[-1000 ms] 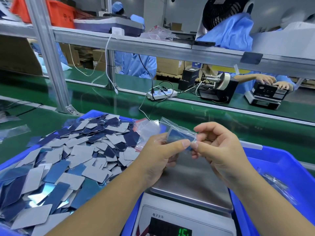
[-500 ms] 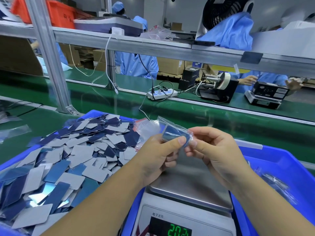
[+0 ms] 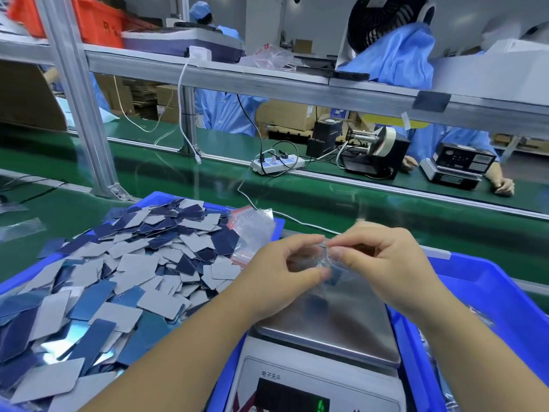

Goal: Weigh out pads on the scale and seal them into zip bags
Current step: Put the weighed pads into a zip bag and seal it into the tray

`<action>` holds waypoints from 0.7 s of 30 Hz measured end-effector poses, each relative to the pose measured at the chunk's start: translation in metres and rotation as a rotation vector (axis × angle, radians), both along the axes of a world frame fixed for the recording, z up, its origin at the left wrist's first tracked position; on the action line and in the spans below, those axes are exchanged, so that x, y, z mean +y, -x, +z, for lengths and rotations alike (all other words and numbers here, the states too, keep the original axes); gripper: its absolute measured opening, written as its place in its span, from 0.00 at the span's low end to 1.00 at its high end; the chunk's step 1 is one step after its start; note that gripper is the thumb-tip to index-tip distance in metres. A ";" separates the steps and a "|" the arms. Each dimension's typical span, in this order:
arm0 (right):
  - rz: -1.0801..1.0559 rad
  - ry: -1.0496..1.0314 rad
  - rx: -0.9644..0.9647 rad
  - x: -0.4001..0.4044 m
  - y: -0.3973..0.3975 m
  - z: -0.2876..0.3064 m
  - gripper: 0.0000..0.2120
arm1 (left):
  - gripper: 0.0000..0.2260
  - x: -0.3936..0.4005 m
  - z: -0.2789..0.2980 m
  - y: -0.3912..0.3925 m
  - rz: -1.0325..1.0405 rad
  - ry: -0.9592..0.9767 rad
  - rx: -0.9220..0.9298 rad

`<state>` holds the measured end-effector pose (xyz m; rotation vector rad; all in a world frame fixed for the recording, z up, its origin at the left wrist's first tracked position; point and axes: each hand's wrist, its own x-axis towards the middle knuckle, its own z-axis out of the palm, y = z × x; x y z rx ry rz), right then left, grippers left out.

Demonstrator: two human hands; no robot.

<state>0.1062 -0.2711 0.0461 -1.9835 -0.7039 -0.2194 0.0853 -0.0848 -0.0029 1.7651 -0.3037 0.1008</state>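
Both hands meet above the steel pan of the scale (image 3: 335, 325). My left hand (image 3: 279, 275) and my right hand (image 3: 383, 263) pinch a small clear zip bag (image 3: 328, 267) between their fingertips; blue pads show through it below the fingers. Most of the bag is hidden by the hands. A heap of loose blue and grey pads (image 3: 118, 278) fills the blue bin (image 3: 154, 197) on the left. A stack of empty zip bags (image 3: 252, 230) with red strips lies on the pads at the bin's far right corner.
A second blue bin (image 3: 499, 295) stands right of the scale, with clear bags inside. Behind runs a green conveyor belt (image 3: 356, 203) with a power strip (image 3: 277, 165) and a tape dispenser (image 3: 374, 153). An aluminium post (image 3: 80, 99) rises at left. Workers in blue sit opposite.
The bag has been turned and lowered slightly toward the scale pan; both hands now pinch along its top edge. The scale reading has changed.
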 end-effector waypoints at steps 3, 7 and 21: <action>-0.025 0.023 0.002 0.000 -0.003 -0.002 0.11 | 0.15 -0.002 0.000 0.003 -0.033 -0.161 -0.062; -0.016 0.038 0.059 0.002 -0.003 -0.005 0.11 | 0.08 0.000 0.000 0.002 -0.015 -0.154 -0.088; -0.014 -0.112 0.087 -0.005 -0.008 -0.008 0.14 | 0.03 0.000 0.002 -0.002 0.039 0.274 0.021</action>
